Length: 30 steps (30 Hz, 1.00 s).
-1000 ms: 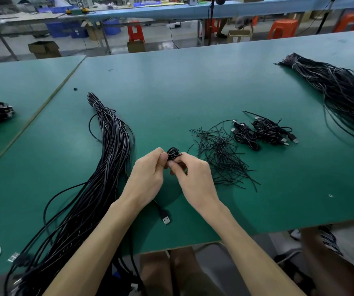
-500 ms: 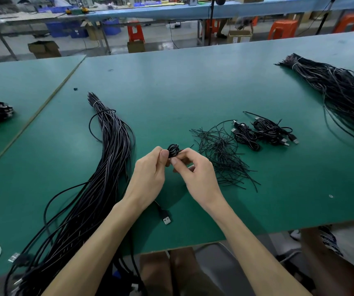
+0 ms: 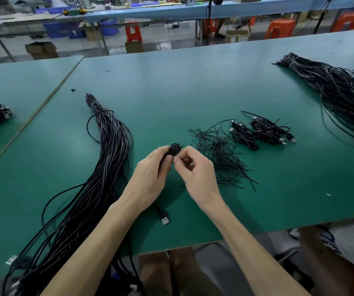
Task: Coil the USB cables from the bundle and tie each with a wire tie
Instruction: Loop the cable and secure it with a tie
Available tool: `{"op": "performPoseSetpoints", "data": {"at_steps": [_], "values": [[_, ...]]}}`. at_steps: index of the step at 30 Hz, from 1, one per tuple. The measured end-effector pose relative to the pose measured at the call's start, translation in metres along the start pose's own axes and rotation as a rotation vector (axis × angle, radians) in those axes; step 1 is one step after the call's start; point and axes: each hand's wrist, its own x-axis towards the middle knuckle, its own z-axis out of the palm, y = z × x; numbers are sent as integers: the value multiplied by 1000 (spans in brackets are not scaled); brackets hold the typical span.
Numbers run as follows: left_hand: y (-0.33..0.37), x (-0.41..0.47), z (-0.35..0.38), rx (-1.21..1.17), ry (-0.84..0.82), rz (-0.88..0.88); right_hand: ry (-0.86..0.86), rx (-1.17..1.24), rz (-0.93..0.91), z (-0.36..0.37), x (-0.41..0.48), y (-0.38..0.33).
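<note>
Green table (image 3: 193, 86); left hand (image 3: 150, 178) grips coiled cable (image 3: 174, 149); right hand (image 3: 197, 174) pinches tie at coil.

Coiled cable (image 3: 174, 148) mostly behind fingers (image 3: 167, 160)

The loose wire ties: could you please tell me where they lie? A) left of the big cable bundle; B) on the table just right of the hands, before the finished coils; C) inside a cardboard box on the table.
B: the wire ties lie in a loose pile on the green table just right of the right hand, with the tied coils beyond them.
</note>
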Motion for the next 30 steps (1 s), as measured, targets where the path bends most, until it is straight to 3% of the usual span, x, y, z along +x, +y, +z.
{"op": "performPoseSetpoints", "data": {"at_steps": [9, 15, 24, 26, 30], "values": [[10, -6, 2, 182, -108, -20, -2, -5, 30, -1, -1, 0], [11, -6, -1, 89, -159, -9, 31, -29, 40, 0, 0, -1], [14, -7, -1, 377, -147, 84, 17, -18, 54, -2, 0, 0], [9, -6, 0, 251, -158, 22, 7, -35, 42, -2, 0, 0], [2, 1, -7, -256, -176, -142, -12, -99, -2, 0, 0, 0]]}}
